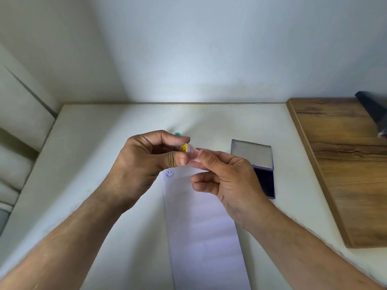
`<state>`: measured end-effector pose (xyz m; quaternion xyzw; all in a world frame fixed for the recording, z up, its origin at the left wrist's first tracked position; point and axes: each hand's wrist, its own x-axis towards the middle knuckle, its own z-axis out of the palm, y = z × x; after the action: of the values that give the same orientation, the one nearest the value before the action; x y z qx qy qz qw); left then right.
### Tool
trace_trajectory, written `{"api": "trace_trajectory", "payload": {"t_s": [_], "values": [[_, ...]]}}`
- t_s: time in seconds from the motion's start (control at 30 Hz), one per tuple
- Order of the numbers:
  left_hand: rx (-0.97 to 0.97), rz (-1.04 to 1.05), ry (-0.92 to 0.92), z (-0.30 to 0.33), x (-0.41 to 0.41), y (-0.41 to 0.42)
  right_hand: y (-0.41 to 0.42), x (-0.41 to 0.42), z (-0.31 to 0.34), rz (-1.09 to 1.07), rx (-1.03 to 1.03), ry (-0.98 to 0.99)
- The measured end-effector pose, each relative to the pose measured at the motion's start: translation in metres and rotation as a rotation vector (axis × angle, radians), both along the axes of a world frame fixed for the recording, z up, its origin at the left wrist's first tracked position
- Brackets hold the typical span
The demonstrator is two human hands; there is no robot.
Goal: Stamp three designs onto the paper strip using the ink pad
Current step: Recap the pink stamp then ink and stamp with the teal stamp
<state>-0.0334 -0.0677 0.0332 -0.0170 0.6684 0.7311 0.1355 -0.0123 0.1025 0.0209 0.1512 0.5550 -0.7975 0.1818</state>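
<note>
I see both hands raised together above the far end of the paper strip, which lies lengthwise on the white table. My left hand pinches the yellow smiley-faced end of a small pink stamp between thumb and curled forefinger. My right hand grips the stamp's other end with thumb and forefinger, the remaining fingers loosely curled beneath. One blue smiley print sits at the strip's far left corner, just below the left thumb. The ink pad lies open to the right of the strip, lid propped up, partly hidden behind the right hand. A bit of something green peeks past the left fingers. A wooden board lies further right.
</note>
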Motion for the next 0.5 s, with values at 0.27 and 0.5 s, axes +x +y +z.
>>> {"api": "trace_trajectory", "payload": {"t_s": [0.27,0.5], "values": [[-0.097,0.012,0.060,0.0032,0.0037,0.0035,-0.0023,0.0011,-0.0024,-0.035,-0.245,-0.129],[-0.223,0.134,-0.028,0.0032,0.0008,-0.0034,-0.0083,-0.0082,-0.0049,-0.205,-0.231,-0.135]]}}
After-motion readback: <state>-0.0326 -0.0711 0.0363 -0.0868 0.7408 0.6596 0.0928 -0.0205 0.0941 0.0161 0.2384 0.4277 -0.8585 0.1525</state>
